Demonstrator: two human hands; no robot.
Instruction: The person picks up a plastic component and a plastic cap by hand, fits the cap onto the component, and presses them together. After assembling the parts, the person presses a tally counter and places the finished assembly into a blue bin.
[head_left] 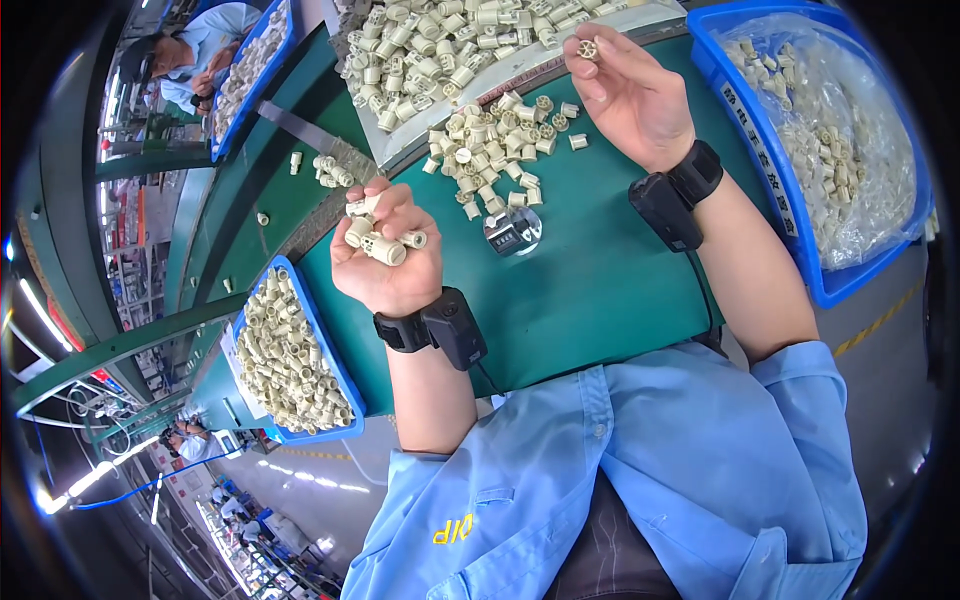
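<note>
My left hand [412, 275] is cupped palm up, its fingers curled around several cream plastic cylindrical fittings [383, 249]. Farther right, my right hand [645, 112] is raised and pinches one small cream round cap [587, 50] with a spoked end between thumb and fingertips. Between the hands, a loose pile of short cream caps [490, 150] lies on the green table [560, 290]. A round metal tally counter [513, 233] sits just in front of that pile.
Beyond the pile stands a wide tray [400, 145] heaped with longer cream fittings. At right is a blue bin [826, 290] lined with clear plastic; at left, a blue tray [352, 425] full of fittings. A co-worker [190, 55] sits at the upper left behind another blue bin.
</note>
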